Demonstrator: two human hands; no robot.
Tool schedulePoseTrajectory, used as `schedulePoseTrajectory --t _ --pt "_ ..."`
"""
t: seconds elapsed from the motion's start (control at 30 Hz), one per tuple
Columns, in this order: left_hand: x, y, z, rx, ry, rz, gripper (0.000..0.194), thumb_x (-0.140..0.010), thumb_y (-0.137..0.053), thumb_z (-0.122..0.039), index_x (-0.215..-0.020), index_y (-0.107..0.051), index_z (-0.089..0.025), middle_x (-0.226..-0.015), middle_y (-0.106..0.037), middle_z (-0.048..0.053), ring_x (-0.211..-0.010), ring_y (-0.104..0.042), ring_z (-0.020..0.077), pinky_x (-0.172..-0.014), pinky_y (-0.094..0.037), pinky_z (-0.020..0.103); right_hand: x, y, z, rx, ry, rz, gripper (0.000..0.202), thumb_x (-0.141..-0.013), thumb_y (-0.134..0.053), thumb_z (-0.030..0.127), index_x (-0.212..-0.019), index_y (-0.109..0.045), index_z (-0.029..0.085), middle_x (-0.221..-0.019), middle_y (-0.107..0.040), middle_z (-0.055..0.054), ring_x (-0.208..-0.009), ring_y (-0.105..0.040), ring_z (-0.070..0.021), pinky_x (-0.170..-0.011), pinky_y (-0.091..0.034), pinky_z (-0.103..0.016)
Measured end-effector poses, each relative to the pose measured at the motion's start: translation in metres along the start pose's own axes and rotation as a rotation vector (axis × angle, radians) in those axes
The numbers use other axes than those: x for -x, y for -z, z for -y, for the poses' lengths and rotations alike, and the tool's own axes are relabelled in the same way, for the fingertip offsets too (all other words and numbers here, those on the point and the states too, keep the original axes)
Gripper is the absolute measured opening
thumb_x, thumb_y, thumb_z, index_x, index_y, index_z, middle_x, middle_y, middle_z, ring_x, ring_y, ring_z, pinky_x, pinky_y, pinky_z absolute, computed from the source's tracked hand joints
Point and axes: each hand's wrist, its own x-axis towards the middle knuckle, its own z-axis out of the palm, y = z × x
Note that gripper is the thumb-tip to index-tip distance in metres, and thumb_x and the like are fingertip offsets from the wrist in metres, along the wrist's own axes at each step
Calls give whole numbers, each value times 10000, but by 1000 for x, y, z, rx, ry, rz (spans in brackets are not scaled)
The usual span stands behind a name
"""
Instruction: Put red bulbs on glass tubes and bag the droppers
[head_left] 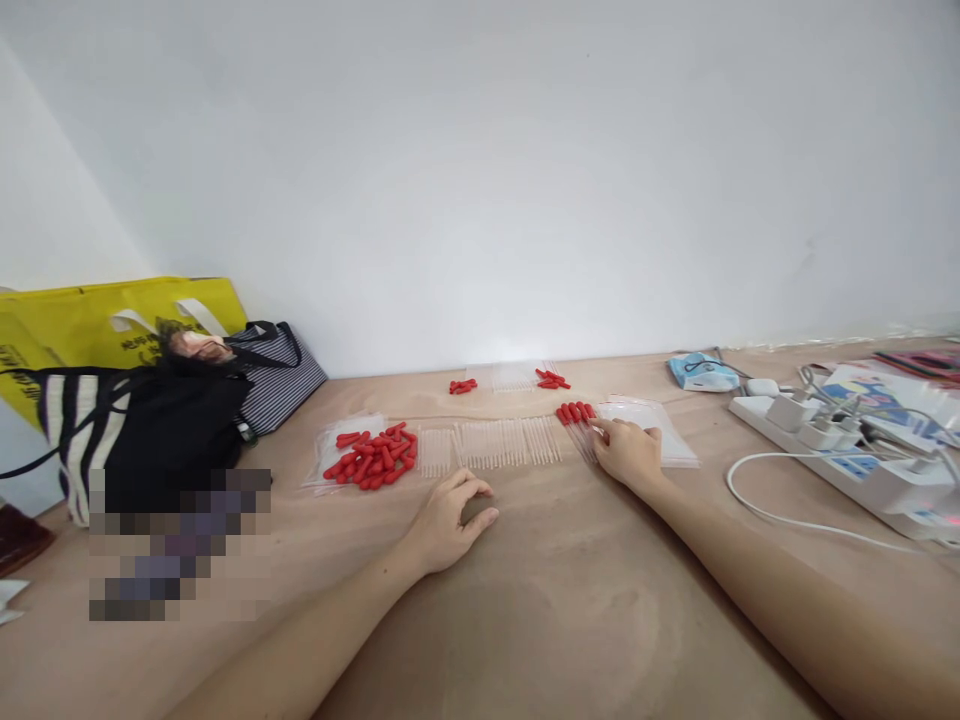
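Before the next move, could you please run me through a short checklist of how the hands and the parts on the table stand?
1. Right hand on the work: ok, its fingers touch the clear tubes by the small group of red caps.
2. Left hand holding anything: cannot tell, it rests curled on the table.
3. Row of clear tubes in order: ok, side by side between the hands.
4. Supply of caps: ok, a red cap pile lies on a clear bag at the left.
5. White cable away from the tubes: ok, it lies apart at the right.
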Motion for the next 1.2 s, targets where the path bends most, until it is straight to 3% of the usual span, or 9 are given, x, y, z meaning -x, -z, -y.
schedulePoseTrajectory --t 0.33,0.5,0.6,0.8,1.2 --pt "0 1 0 3 5 7 125 -785 -501 -246 -882 -556 -190 -892 -550 38 -825 -529 170 -752 -417 306 1 -6 1 -78 48 -109 323 -812 -380 383 -980 -600 217 -768 -657 -60 -775 -560 -207 -687 -202 -324" --pt "0 1 0 -4 0 9 120 -785 -501 -249 -876 -555 -191 -884 -553 38 -817 -531 172 -745 -419 308 6 -7 14 -156 185 -161 270 -804 -387 341 -836 -621 211 -722 -651 -34 -722 -556 -172 -677 -191 -311" --pt "0 1 0 6 -12 12 118 -788 -498 -244 -879 -553 -192 -882 -552 35 -814 -531 168 -742 -419 301 3 -7 29 -159 189 -119 257 -794 -402 328 -782 -635 221 -748 -659 -27 -723 -553 -166 -697 -197 -319" --pt "0 1 0 -3 -5 11 122 -791 -494 -248 -882 -553 -193 -890 -551 38 -825 -527 172 -754 -412 307 -16 -8 47 -76 1 54 303 -803 -375 305 -775 -666 227 -757 -661 -52 -770 -552 -194 -730 -227 -337" --pt "0 1 0 6 3 20 126 -791 -489 -262 -873 -556 -193 -894 -552 43 -833 -524 178 -760 -414 317 -20 -7 49 -72 -26 100 303 -762 -406 330 -683 -668 202 -731 -654 -72 -757 -568 -212 -738 -257 -366"
